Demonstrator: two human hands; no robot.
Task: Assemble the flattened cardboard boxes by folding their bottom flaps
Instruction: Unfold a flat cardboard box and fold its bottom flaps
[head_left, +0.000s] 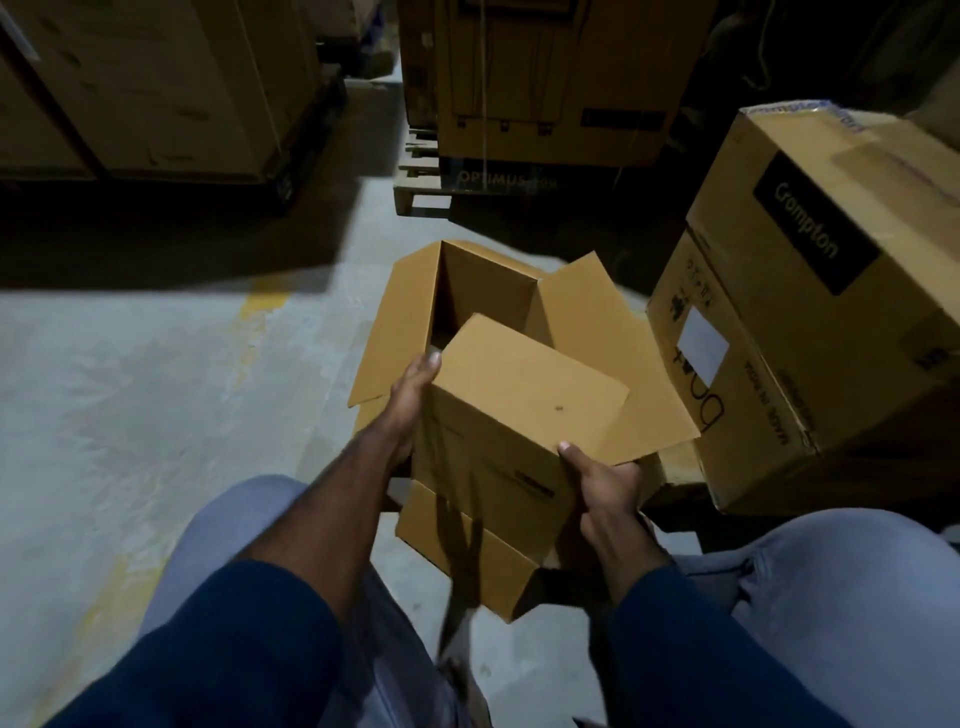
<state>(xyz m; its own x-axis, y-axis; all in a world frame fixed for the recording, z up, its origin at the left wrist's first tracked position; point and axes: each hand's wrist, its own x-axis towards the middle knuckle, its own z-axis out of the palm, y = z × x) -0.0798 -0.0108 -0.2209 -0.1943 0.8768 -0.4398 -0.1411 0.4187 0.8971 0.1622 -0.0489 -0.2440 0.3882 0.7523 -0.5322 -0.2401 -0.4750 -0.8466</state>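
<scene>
I hold a plain brown cardboard box (498, 457) between my knees, opened into a tube with its upward end showing. My left hand (415, 400) grips the box's left side, thumb at the near flap's left corner. My right hand (605, 486) grips the right near corner, thumb on top of the near flap (530, 379). That near flap is folded inward over the opening. The left flap (395, 322), the far wall and the right flap (608, 343) stand open. The lower flaps (467, 551) hang loose toward my lap.
Two stacked printed cartons (810, 312) stand close on the right. A wooden pallet (421, 182) with large cartons is ahead, more big cartons (156, 83) at far left. Grey concrete floor (156, 389) with a yellow line lies to the left. My knees in jeans frame the box.
</scene>
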